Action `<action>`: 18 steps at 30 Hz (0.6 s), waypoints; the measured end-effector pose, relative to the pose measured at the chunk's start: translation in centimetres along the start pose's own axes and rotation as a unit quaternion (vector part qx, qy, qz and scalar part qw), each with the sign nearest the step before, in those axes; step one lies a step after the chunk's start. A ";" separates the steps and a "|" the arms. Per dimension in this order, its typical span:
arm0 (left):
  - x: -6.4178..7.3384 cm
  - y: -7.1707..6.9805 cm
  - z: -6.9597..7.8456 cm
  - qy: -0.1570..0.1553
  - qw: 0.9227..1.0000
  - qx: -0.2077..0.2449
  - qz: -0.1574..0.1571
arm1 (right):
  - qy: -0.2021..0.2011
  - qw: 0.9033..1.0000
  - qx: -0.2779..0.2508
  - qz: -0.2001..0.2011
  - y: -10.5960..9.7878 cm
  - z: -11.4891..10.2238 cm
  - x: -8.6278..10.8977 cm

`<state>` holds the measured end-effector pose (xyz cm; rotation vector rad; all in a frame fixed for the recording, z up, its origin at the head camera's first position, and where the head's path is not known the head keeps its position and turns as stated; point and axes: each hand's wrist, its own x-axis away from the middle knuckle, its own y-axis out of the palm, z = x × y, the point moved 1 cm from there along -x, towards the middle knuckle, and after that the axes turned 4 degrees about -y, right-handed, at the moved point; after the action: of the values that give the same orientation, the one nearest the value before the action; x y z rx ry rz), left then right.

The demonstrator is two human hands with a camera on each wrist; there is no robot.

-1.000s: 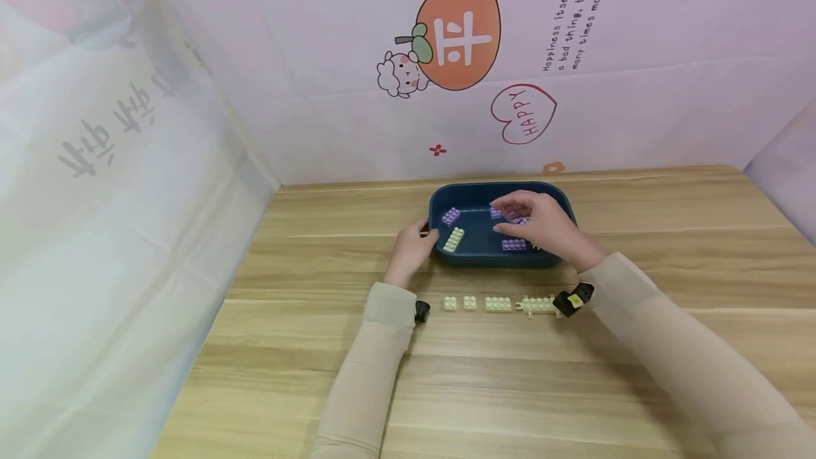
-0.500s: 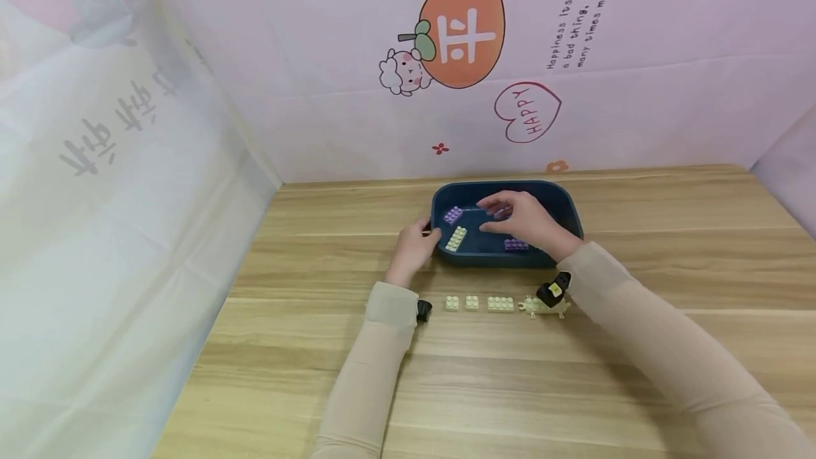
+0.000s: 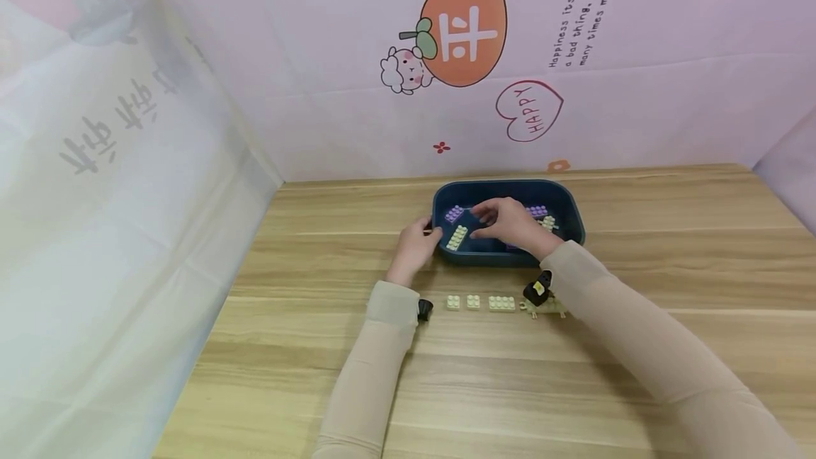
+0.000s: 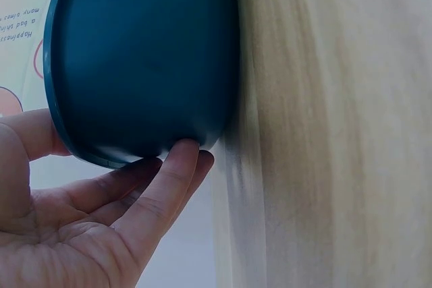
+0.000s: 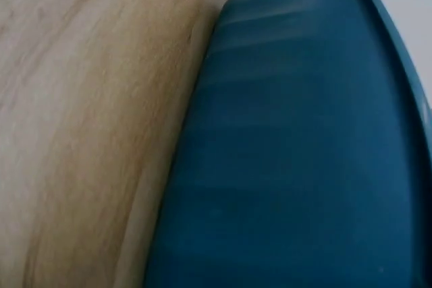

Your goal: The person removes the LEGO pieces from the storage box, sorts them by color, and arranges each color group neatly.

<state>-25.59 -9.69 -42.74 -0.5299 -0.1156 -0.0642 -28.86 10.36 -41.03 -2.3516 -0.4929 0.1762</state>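
Note:
A dark blue tray point(image 3: 491, 259) stands on the table near the wall. My left hand point(image 3: 414, 246) grips its left end, thumb over the rim and fingers against the outer wall point(image 4: 148, 65). Inside the tray, my right hand point(image 3: 506, 224) reaches in from the right, thumb and fingers apart with nothing visible between them. Just left of its fingertips lie a cream building brick point(image 3: 457, 237) and a purple brick point(image 3: 454, 214). More purple bricks point(image 3: 537, 211) and a cream piece point(image 3: 547, 222) lie at the right, partly hidden by this hand. The right wrist view shows mainly the tray's outer wall point(image 5: 290, 139).
In front of the tray, cream bricks lie in a row: two small ones point(image 3: 453, 302) point(image 3: 473, 302), a longer one point(image 3: 501, 303), and a piece with side prongs point(image 3: 535, 312) partly under the right wrist camera. A printed cloth point(image 3: 357, 126) hangs behind the wooden table point(image 3: 306, 346).
My right hand has moved left inside the tray, towards the cream and purple bricks there, uncovering pieces at the right. My left hand keeps its grip on the tray's left end.

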 end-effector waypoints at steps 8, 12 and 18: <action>-0.1 0.1 0.0 0.004 1.000 -0.002 -0.001 | -0.010 1.000 0.004 -0.024 0.9 0.4 -0.8; -0.2 0.2 -0.1 0.009 1.000 -0.002 -0.001 | -0.013 0.999 0.005 -0.035 0.9 0.1 -1.0; -0.3 0.0 -0.2 0.006 1.000 0.001 -0.001 | -0.037 0.997 0.017 -0.058 1.3 -0.3 -1.5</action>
<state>-25.84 -9.73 -42.93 -0.5269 -0.1040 -0.0700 -29.74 8.76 -41.72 -2.2818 -0.6560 0.2168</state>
